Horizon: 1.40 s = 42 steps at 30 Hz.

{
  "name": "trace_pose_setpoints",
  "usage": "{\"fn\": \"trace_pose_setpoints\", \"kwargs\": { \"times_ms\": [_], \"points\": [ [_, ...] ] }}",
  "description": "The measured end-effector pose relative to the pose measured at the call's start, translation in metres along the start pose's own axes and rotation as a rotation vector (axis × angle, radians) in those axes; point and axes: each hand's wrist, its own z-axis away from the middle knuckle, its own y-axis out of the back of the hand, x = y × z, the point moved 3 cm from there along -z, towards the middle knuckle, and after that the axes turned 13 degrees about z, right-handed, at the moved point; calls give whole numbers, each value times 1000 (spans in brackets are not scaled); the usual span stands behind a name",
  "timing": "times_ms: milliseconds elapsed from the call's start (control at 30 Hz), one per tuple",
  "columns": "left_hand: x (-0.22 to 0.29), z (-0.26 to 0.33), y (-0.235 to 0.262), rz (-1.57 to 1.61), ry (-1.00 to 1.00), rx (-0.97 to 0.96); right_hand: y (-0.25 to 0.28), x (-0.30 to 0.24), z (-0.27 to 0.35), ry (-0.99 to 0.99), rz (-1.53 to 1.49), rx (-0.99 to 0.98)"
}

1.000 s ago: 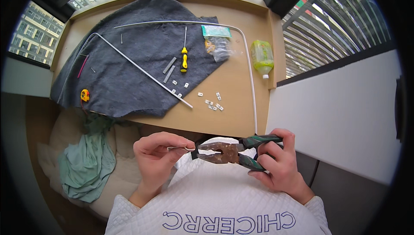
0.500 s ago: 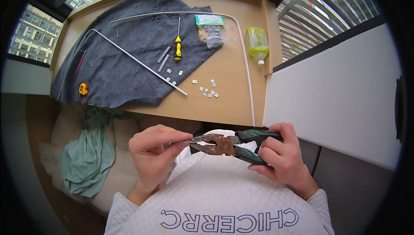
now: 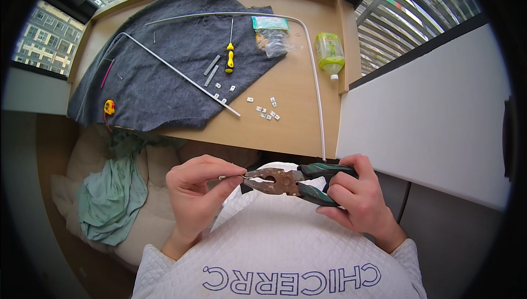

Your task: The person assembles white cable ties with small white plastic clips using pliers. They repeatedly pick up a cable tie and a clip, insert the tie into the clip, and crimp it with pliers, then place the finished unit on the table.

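Observation:
In front of my chest, my right hand [image 3: 357, 189] is wrapped round the green-and-black handles of rusty combination pliers [image 3: 281, 182]. Their jaws point left, with a narrow gap between them. At the jaw tips, my left hand [image 3: 200, 186] is closed in a pinch on a thin bent metal wire [image 3: 223, 177]. Part of the wire is hidden by the thumb and forefinger. Its other end reaches the jaws; whether they grip it, I cannot tell.
On the wooden desk [image 3: 258, 140] lies a dark grey cloth [image 3: 159, 74] with a yellow screwdriver [image 3: 229, 60], a tape measure [image 3: 110, 107] and a long white rod [image 3: 175, 71]. Several small white clips [image 3: 262, 110], another bent rod [image 3: 317, 87], a plastic bag [image 3: 272, 41] and a green bottle [image 3: 330, 54] lie nearby.
Less of the wire shows between the plier jaws than before, and its free end by my left fingers has shifted slightly. Both hands keep their places; the whole view has moved a little.

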Motion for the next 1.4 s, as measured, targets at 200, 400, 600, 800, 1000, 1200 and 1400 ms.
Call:
{"fn": "trace_pose_setpoints", "kwargs": {
  "times_ms": [200,400,600,800,1000,1200,1400],
  "points": [
    [0,-3,0,-69,68,14,-7,3,1,20,-45,-29],
    [0,-15,9,-246,34,-179,-15,3,3,50,-66,-33],
    [23,-26,6,-593,-66,-580,-13,4,4,100,-44,-53],
    [22,-22,3,-697,59,-842,-13,5,4,165,-49,-113],
    [-5,5,11,-570,62,-680,-19,-2,11,133,-43,-189],
    [-12,19,14,-592,54,-557,-23,-7,10,100,-43,-258],
    [-12,19,16,-660,98,-448,-24,-8,3,65,-26,-306]
  ]
}}
